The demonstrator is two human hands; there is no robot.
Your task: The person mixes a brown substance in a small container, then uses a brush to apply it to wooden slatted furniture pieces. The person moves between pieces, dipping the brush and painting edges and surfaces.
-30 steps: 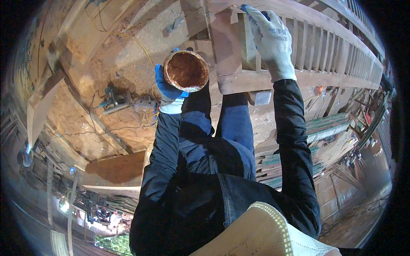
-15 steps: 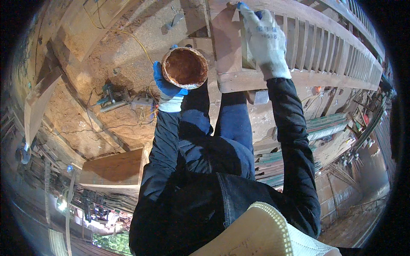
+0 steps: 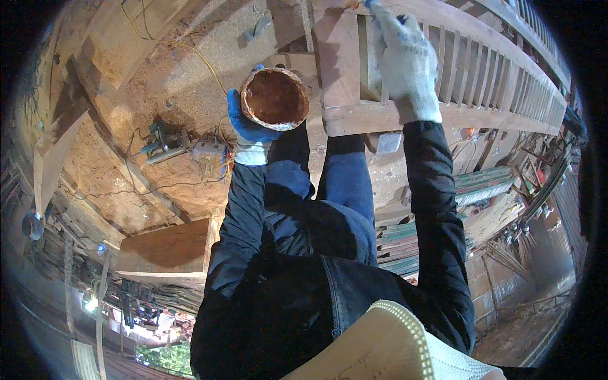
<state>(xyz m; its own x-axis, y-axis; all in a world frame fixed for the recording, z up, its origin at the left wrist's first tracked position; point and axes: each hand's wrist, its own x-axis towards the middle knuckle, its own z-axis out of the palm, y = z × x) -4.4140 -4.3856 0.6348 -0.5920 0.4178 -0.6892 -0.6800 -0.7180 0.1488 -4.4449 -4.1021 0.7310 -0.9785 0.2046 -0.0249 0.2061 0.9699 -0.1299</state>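
Observation:
A round bowl (image 3: 291,125) with a pale, crusted rim and reddish-brown contents rests in my left hand (image 3: 246,130). That hand wears a white and blue glove, its fingers wrapped round the bowl's outer side. My right hand (image 3: 407,63), in a similar glove, reaches over the broad end of a slatted wooden panel (image 3: 361,118). Its fingers are closed near the top edge of the view. A small brownish thing shows by the blue fingertips, too cut off to make out.
Left of my legs, a power tool (image 3: 166,149) and cords lie on the dusty floor. A wooden box (image 3: 168,247) stands at the lower left. Stacked strips (image 3: 405,250) lie right of my legs. Another slatted panel (image 3: 529,25) is beyond the first.
My right hand has shifted right and slightly nearer over the panel. The left hand holds the bowl in nearly the same place.

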